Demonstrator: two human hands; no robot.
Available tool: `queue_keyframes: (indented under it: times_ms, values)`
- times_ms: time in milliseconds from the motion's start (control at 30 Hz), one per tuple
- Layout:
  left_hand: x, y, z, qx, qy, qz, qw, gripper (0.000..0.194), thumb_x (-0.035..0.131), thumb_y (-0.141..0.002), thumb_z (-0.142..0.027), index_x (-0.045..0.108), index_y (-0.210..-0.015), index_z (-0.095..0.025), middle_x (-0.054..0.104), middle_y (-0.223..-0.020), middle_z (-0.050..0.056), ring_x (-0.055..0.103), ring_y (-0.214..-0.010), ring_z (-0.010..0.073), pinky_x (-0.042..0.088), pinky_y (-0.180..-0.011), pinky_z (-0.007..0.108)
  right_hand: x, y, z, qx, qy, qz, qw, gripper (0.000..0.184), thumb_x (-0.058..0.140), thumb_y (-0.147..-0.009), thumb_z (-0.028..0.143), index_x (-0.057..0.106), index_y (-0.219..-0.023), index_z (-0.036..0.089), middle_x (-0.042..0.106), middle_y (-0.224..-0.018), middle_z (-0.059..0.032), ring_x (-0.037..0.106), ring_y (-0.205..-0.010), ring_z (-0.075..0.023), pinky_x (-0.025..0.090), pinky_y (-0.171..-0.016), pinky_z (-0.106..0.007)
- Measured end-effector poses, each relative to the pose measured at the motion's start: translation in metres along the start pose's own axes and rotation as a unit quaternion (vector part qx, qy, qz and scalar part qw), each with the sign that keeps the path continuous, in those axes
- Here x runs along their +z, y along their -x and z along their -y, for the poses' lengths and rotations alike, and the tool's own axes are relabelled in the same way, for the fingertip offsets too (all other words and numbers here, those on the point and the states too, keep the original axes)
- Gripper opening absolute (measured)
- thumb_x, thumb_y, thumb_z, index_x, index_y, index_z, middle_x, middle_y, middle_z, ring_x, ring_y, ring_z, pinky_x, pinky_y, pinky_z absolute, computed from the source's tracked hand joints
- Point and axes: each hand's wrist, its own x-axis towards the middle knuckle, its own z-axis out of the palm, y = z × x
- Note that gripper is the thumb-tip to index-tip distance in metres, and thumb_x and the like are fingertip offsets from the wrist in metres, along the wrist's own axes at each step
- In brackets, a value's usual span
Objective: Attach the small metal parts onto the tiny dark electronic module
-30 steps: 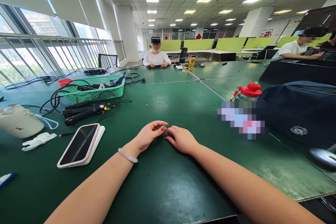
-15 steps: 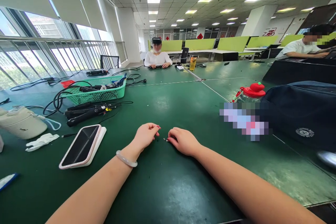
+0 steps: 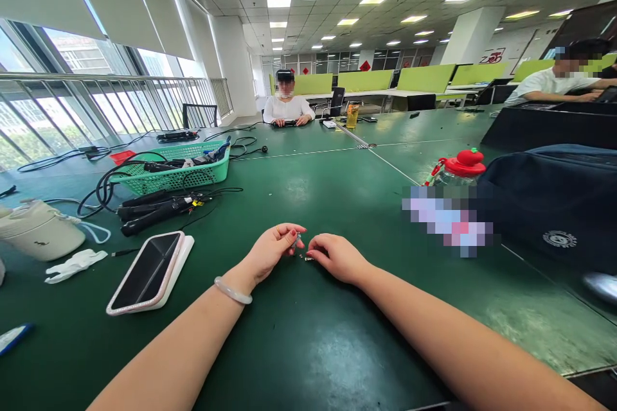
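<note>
My left hand (image 3: 272, 249), with a pale bangle on the wrist, rests on the green table (image 3: 308, 334). Its thumb and forefinger pinch a tiny grey metal piece (image 3: 297, 241). My right hand (image 3: 338, 258) lies just to the right with curled fingers. Its fingertips touch some tiny metal bits (image 3: 304, 257) lying on the table between the hands. They are too small to tell whether the right fingers grip them.
A phone (image 3: 147, 270) on a white pad lies at the left, with a white glove (image 3: 72, 264) and a cream pouch (image 3: 38, 231) beyond. Black tools (image 3: 154, 209) and a green basket (image 3: 178, 170) sit behind. A red-capped bottle (image 3: 457, 170) and a dark bag (image 3: 554, 205) are at the right. People sit opposite.
The hands were joined on the small piece, then drew apart and left bits on the table. Now the left fingers have stretched back toward the right hand, pinching a piece.
</note>
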Motion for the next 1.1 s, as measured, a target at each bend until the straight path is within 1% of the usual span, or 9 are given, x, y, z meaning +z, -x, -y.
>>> queue_keyframes:
  times_ms: [100, 167, 267, 400, 533, 733, 867, 1000, 1100]
  values:
    - [-0.005, -0.004, 0.002, 0.011, -0.042, -0.062, 0.997, 0.046, 0.064, -0.071, -0.048, 0.059, -0.102, -0.014, 0.061, -0.074, 0.004, 0.042, -0.054, 0.0065, 0.033, -0.053, 0.02, 0.0, -0.001, 0.0, -0.011, -0.027, 0.004, 1.0, 0.01, 0.053, -0.085, 0.024, 0.06, -0.08, 0.019, 0.06, -0.079, 0.0002, 0.053, -0.073, -0.0113, 0.038, -0.068, -0.021]
    - [-0.007, -0.007, 0.004, 0.016, -0.072, -0.093, 0.993, 0.045, 0.064, -0.07, -0.046, 0.06, -0.099, -0.013, 0.063, -0.077, 0.006, 0.042, -0.053, 0.0069, 0.034, -0.053, 0.021, -0.001, -0.001, 0.001, -0.009, -0.024, -0.005, 1.0, 0.01, 0.052, -0.085, 0.024, 0.06, -0.08, 0.019, 0.06, -0.077, 0.0005, 0.053, -0.071, -0.0109, 0.038, -0.067, -0.021]
    - [-0.01, -0.01, 0.007, 0.019, -0.102, -0.106, 0.989, 0.041, 0.063, -0.07, -0.044, 0.062, -0.096, -0.012, 0.064, -0.084, 0.008, 0.044, -0.054, 0.0075, 0.035, -0.053, 0.021, -0.001, 0.0, 0.002, 0.0, -0.025, -0.014, 1.0, 0.009, 0.052, -0.084, 0.023, 0.059, -0.079, 0.018, 0.059, -0.072, 0.0013, 0.051, -0.066, -0.0098, 0.037, -0.063, -0.02]
    - [-0.011, -0.011, 0.012, 0.029, -0.128, -0.089, 0.987, 0.041, 0.059, -0.073, -0.045, 0.061, -0.1, -0.014, 0.063, -0.09, 0.008, 0.051, -0.058, 0.0088, 0.039, -0.056, 0.022, -0.002, 0.001, 0.003, -0.008, -0.049, -0.004, 0.999, 0.005, 0.053, -0.077, 0.015, 0.058, -0.078, 0.018, 0.056, -0.07, 0.0025, 0.05, -0.061, -0.0084, 0.037, -0.06, -0.019]
    - [-0.007, -0.009, 0.013, 0.065, -0.153, -0.048, 0.985, 0.043, 0.066, -0.069, -0.039, 0.061, -0.103, -0.015, 0.063, -0.091, 0.008, 0.057, -0.072, 0.0127, 0.046, -0.071, 0.027, -0.002, 0.003, 0.006, -0.034, -0.065, -0.032, 0.997, 0.012, 0.051, -0.073, 0.01, 0.056, -0.08, 0.018, 0.056, -0.074, 0.0019, 0.049, -0.061, -0.0084, 0.039, -0.061, -0.02]
    - [0.001, -0.004, 0.009, 0.033, -0.074, 0.034, 0.996, 0.048, 0.073, -0.064, -0.033, 0.059, -0.105, -0.011, 0.065, -0.091, 0.01, 0.061, -0.079, 0.0169, 0.049, -0.081, 0.033, -0.004, 0.005, 0.009, -0.075, -0.079, -0.059, 0.992, 0.014, 0.047, -0.073, 0.007, 0.053, -0.079, 0.018, 0.055, -0.078, 0.0007, 0.048, -0.061, -0.0087, 0.04, -0.061, -0.021]
    - [0.003, -0.002, 0.009, 0.032, -0.097, 0.058, 0.993, 0.046, 0.072, -0.065, -0.033, 0.061, -0.104, -0.012, 0.064, -0.097, 0.011, 0.06, -0.087, 0.0185, 0.047, -0.086, 0.034, -0.004, 0.005, 0.009, -0.07, -0.077, -0.062, 0.993, 0.014, 0.048, -0.073, 0.008, 0.054, -0.079, 0.018, 0.054, -0.075, 0.0011, 0.048, -0.061, -0.0088, 0.039, -0.06, -0.021]
    - [0.004, -0.002, 0.008, 0.035, -0.1, 0.051, 0.993, 0.045, 0.073, -0.064, -0.035, 0.062, -0.102, -0.012, 0.065, -0.092, 0.009, 0.06, -0.082, 0.0172, 0.047, -0.081, 0.032, -0.004, 0.006, 0.009, -0.072, -0.075, -0.069, 0.992, 0.015, 0.047, -0.073, 0.008, 0.055, -0.08, 0.018, 0.055, -0.076, 0.0009, 0.047, -0.061, -0.0088, 0.039, -0.06, -0.021]
    - [-0.001, -0.001, 0.002, 0.055, 0.0, -0.008, 0.998, 0.042, 0.075, -0.061, -0.042, 0.062, -0.089, -0.013, 0.064, -0.08, 0.006, 0.057, -0.065, 0.0125, 0.047, -0.066, 0.026, -0.005, 0.006, 0.009, -0.068, -0.079, -0.086, 0.991, 0.016, 0.046, -0.072, 0.007, 0.055, -0.08, 0.018, 0.055, -0.075, 0.0007, 0.047, -0.06, -0.0089, 0.039, -0.059, -0.021]
